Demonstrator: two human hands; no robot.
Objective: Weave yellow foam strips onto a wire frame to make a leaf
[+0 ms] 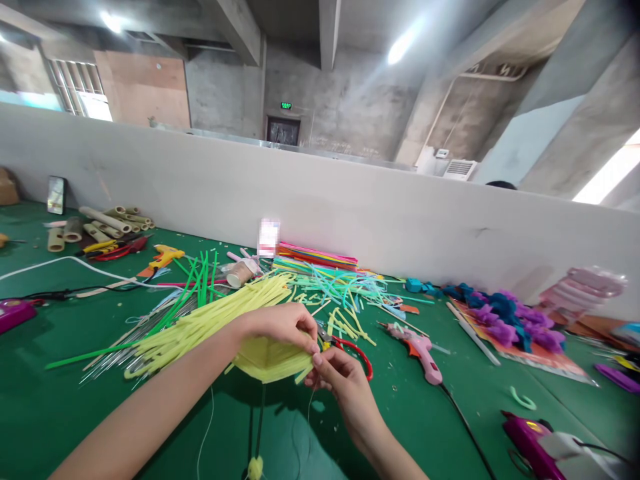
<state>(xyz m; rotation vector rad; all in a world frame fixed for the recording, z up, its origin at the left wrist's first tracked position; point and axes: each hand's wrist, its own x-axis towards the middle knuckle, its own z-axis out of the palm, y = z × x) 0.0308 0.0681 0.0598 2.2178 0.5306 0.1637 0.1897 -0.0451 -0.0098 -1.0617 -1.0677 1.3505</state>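
A rounded yellow pipe-cleaner piece (273,360) is held up over the table, with a dark thin stem and a small yellow fuzzy ball (255,468) below it. My left hand (287,327) comes over the top and pinches its right edge. Close beside it, my right hand (340,380) is closed, thumb and fingers pressed together at the same edge. A thin thread (309,413) hangs below the right fingers. Red-handled pliers (363,353) lie just behind that hand. A large bundle of yellow pipe cleaners (200,327) lies beyond my left forearm.
Loose pipe cleaners (350,287) are scattered on the green table (400,427). A pink glue gun (425,357) with a cord lies right, a yellow glue gun (167,255) left. Bamboo tubes (107,220) stand near the white partition (320,193). Purple and blue fuzzy shapes (505,327) lie far right.
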